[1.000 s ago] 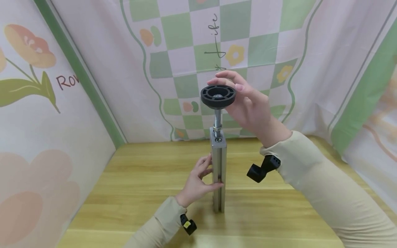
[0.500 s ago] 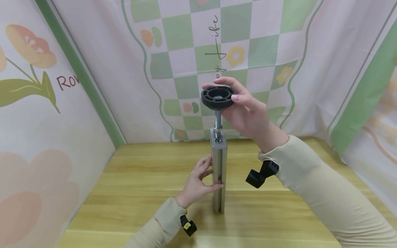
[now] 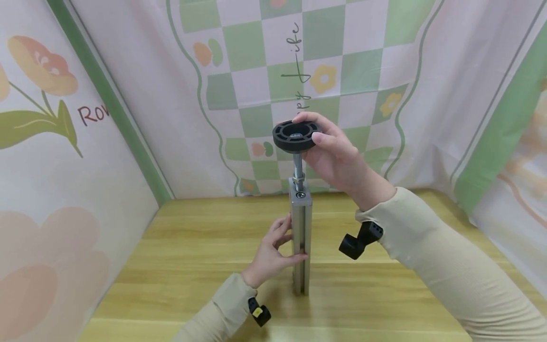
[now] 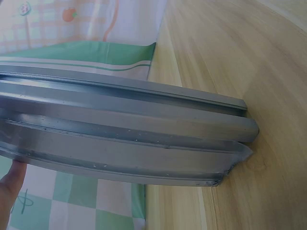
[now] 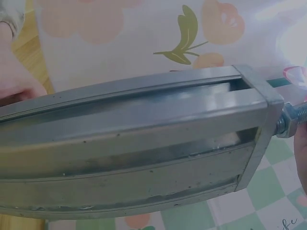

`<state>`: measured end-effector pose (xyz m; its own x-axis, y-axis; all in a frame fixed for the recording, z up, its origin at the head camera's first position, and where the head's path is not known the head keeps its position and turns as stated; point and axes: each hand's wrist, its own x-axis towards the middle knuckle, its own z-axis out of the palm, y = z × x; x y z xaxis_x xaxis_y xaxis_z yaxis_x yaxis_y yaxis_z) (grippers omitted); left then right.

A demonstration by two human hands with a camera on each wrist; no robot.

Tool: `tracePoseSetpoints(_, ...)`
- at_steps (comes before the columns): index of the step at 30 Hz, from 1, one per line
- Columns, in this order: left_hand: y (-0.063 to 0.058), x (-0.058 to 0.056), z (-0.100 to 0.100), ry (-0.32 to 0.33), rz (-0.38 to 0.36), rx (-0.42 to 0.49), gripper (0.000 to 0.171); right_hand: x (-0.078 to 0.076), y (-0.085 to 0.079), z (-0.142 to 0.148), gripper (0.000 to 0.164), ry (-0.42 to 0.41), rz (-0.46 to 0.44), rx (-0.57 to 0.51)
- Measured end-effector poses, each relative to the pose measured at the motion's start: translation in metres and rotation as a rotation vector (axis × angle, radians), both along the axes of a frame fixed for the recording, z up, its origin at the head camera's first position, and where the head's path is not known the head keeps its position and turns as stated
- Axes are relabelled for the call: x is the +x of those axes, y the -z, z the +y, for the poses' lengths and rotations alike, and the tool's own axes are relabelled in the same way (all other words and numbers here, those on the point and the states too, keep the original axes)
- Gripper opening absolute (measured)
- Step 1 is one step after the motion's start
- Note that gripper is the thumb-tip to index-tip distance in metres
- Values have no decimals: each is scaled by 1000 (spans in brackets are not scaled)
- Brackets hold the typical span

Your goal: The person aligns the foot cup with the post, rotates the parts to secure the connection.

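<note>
A silver slotted aluminium profile (image 3: 301, 223) stands upright on the wooden table, capped by an end plate (image 3: 295, 199). From the cap rises a threaded rod (image 3: 297, 166) with a hex nut (image 5: 289, 120) on it, topped by a black round levelling foot (image 3: 287, 145). My left hand (image 3: 267, 254) grips the profile low down, thumb across the near face and fingers along its left side. At the top, my right hand (image 3: 335, 149) pinches the foot's right edge between thumb and fingers. The profile's lower end (image 4: 235, 153) meets the table in the left wrist view.
Bare wooden table (image 3: 183, 247) surrounds the profile. A green-and-white checked curtain (image 3: 243, 42) hangs close behind, with a flowered curtain (image 3: 107, 156) on the left. Black wrist cameras (image 3: 352, 246) stick out under both cuffs.
My right hand's fingers have come down and closed on the foot's rim. The foot has shifted slightly left. My left hand keeps its hold on the profile.
</note>
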<state>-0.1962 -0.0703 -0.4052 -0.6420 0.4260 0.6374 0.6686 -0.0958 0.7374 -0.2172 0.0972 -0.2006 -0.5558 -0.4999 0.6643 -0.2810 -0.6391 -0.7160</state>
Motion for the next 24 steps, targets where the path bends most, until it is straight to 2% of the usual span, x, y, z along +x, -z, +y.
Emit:
tracePoseSetpoints(5,0,1,0,1,-18,-5,106,0,1,-1,26,57,-17,-12)
tracePoseSetpoints(9,0,0,0,1,-9,-4,107,2,0,-1,25,148,-15,-8)
tracePoseSetpoints(14,-1,0,0,2,10,-4,108,6,-1,-3,15,274,-1,22)
tracePoseSetpoints(19,0,0,0,-4,-7,-5,106,12,-3,-5,19,396,2,57)
tracePoseSetpoints(24,1,1,0,-10,-19,-8,103,16,-4,-6,20,485,26,78)
